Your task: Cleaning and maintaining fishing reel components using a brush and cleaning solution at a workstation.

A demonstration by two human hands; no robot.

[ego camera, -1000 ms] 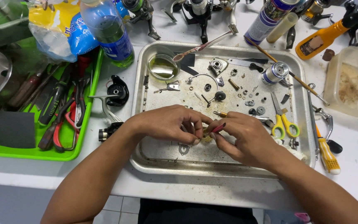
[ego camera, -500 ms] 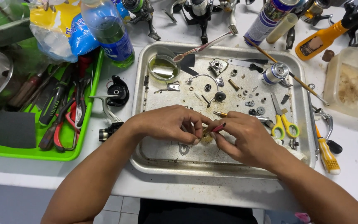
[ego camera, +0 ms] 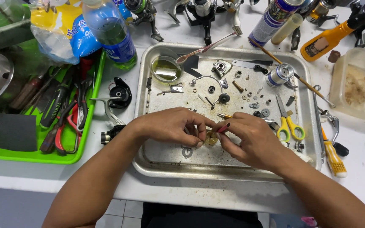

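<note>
Both hands meet over the front half of a metal tray (ego camera: pixel 305 139). My left hand (ego camera: pixel 172 126) pinches a small brass-coloured part (ego camera: pixel 211 136) between thumb and fingertips. My right hand (ego camera: pixel 250 139) holds a thin dark-red tool (ego camera: pixel 223 128) whose tip points at that part. Fingers hide most of the part. Several small screws, washers and fishing-reel pieces lie scattered on the tray behind my hands, among them a silver spool (ego camera: pixel 280 74), a bail wire (ego camera: pixel 210 80) and yellow-handled scissors (ego camera: pixel 289 122).
A glass dish of oil (ego camera: pixel 166 69) sits in the tray's back left corner. A green tray of pliers and screwdrivers (ego camera: pixel 60 114) lies to the left, with a reel body (ego camera: pixel 114 105) between. A bottle (ego camera: pixel 110 33), spray can (ego camera: pixel 271 19), more reels and a plastic tub (ego camera: pixel 358 82) line the back.
My hands stay almost still; the right hand's fingers and the red tool shift slightly at the small part.
</note>
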